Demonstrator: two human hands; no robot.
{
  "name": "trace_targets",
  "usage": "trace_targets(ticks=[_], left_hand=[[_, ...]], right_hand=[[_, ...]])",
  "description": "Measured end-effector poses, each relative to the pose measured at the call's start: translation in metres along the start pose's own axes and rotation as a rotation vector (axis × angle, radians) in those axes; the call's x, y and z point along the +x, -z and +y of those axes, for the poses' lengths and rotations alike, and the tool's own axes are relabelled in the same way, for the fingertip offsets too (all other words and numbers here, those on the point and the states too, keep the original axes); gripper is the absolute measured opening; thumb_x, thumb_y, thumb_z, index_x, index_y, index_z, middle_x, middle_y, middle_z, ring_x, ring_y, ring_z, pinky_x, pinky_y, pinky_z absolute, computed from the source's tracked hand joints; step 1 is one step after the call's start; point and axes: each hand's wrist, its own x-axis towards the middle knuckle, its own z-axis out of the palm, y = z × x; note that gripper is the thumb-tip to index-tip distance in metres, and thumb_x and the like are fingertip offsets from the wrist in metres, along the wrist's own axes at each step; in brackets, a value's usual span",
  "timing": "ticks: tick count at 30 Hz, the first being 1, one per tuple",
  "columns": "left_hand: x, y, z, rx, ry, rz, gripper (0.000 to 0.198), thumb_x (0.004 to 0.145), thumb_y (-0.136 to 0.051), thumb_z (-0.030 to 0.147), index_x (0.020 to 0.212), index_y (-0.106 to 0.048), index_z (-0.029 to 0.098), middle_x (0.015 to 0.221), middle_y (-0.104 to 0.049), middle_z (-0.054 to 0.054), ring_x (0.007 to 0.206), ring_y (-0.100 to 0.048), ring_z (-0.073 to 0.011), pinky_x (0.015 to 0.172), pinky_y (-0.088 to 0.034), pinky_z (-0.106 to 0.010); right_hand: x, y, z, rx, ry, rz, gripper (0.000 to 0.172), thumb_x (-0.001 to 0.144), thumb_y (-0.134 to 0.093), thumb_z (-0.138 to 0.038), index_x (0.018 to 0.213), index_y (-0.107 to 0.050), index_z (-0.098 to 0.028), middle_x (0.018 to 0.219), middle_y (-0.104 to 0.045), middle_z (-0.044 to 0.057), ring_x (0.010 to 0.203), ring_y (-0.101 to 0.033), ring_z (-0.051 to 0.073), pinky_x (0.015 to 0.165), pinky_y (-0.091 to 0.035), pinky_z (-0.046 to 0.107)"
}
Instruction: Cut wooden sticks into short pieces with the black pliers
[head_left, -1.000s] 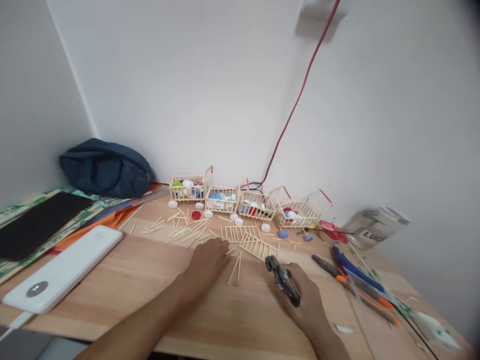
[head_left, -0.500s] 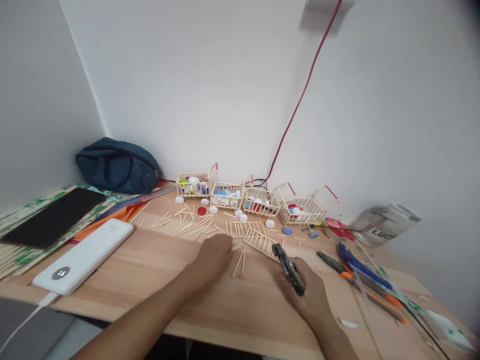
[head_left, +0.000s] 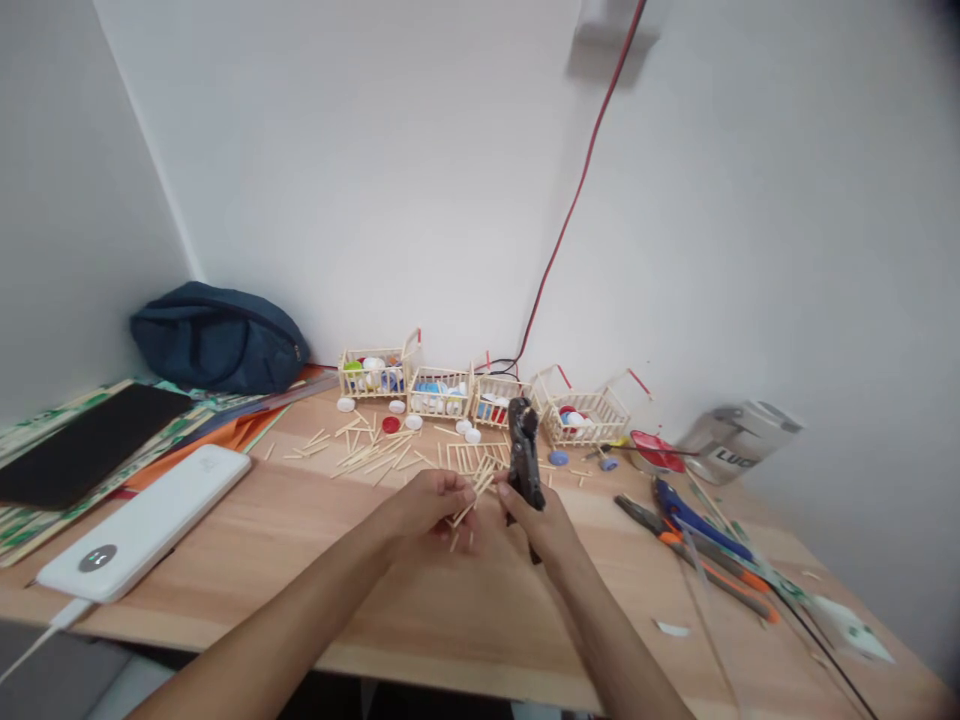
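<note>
My left hand [head_left: 435, 503] is closed on a small lattice panel of thin wooden sticks [head_left: 484, 483], tilted just above the table; a loose stick end shows below the fingers. My right hand [head_left: 541, 515] grips a black tool with pale blotches that looks like a glue gun [head_left: 524, 455], upright beside the panel. Its fingertips are close to the panel's right end; whether they touch it I cannot tell. Behind the hands, another stick panel [head_left: 454, 458] lies flat. To the left, many cut sticks [head_left: 375, 460] are scattered.
Several miniature stick carts filled with bottle caps, including a right-hand cart [head_left: 589, 428], line the wall. Orange-handled pliers [head_left: 724, 580] and a blue-handled tool [head_left: 697, 520] lie at right. A white power bank [head_left: 150, 520], phone [head_left: 94, 440] and blue pouch [head_left: 225, 340] sit left.
My left hand has lifted the nearer stick panel off the table. My right hand has brought the black tool leftward and more upright beside it. The view has shifted slightly right.
</note>
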Motion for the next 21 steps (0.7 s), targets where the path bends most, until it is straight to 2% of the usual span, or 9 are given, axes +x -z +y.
trace_targets(ticks=[3, 5, 9, 14, 18, 21], left_hand=[[0.000, -0.007, -0.002, 0.030, 0.011, 0.021, 0.037, 0.069, -0.060, 0.050, 0.074, -0.046, 0.016, 0.058, -0.060, 0.000, 0.043, -0.046, -0.0066, 0.040, -0.030, -0.018], [0.002, -0.009, -0.001, 0.067, 0.014, 0.039, 0.035, 0.070, -0.058, 0.049, 0.074, -0.046, 0.016, 0.056, -0.059, 0.001, 0.041, -0.046, -0.0070, 0.039, -0.030, -0.018], [0.009, -0.009, 0.001, 0.148, 0.004, 0.077, 0.029, 0.072, -0.053, 0.044, 0.076, -0.048, 0.016, 0.054, -0.056, 0.003, 0.037, -0.043, -0.0072, 0.038, -0.028, -0.019], [0.014, -0.002, 0.000, 0.378, -0.130, 0.201, 0.016, 0.070, -0.051, 0.028, 0.064, -0.054, 0.014, 0.054, -0.054, 0.002, 0.051, -0.048, -0.0091, 0.052, -0.034, -0.020], [0.011, -0.002, 0.002, 0.506, -0.113, 0.267, 0.015, 0.069, -0.049, 0.025, 0.061, -0.056, 0.015, 0.054, -0.052, 0.003, 0.055, -0.047, -0.0108, 0.053, -0.032, -0.021], [0.007, -0.004, 0.008, 0.560, -0.112, 0.253, 0.016, 0.069, -0.048, 0.025, 0.061, -0.058, 0.016, 0.057, -0.054, 0.002, 0.060, -0.050, -0.0129, 0.055, -0.034, -0.021]], right_hand=[[0.005, -0.010, 0.002, 0.025, 0.013, 0.017, 0.029, 0.067, -0.059, -0.045, 0.070, -0.056, -0.016, 0.056, -0.049, -0.002, 0.055, -0.046, 0.014, 0.053, -0.038, 0.025], [0.006, -0.012, 0.005, 0.006, 0.027, 0.021, 0.027, 0.069, -0.057, -0.044, 0.067, -0.053, -0.018, 0.054, -0.047, -0.003, 0.054, -0.044, 0.013, 0.052, -0.037, 0.025], [0.007, -0.010, 0.013, -0.031, 0.082, 0.048, 0.020, 0.072, -0.055, -0.038, 0.069, -0.052, -0.018, 0.061, -0.050, -0.002, 0.060, -0.046, 0.014, 0.056, -0.038, 0.024], [0.005, -0.003, 0.016, -0.152, 0.211, 0.038, 0.009, 0.075, -0.051, -0.025, 0.079, -0.055, -0.018, 0.070, -0.054, -0.002, 0.066, -0.050, 0.014, 0.061, -0.039, 0.023], [0.000, 0.004, 0.010, -0.341, 0.330, 0.032, 0.007, 0.074, -0.051, -0.020, 0.078, -0.057, -0.019, 0.075, -0.057, 0.000, 0.073, -0.052, 0.015, 0.065, -0.038, 0.024], [-0.004, 0.008, 0.007, -0.409, 0.343, 0.011, 0.007, 0.075, -0.050, -0.020, 0.075, -0.057, -0.018, 0.073, -0.057, 0.001, 0.071, -0.053, 0.015, 0.063, -0.038, 0.023]])
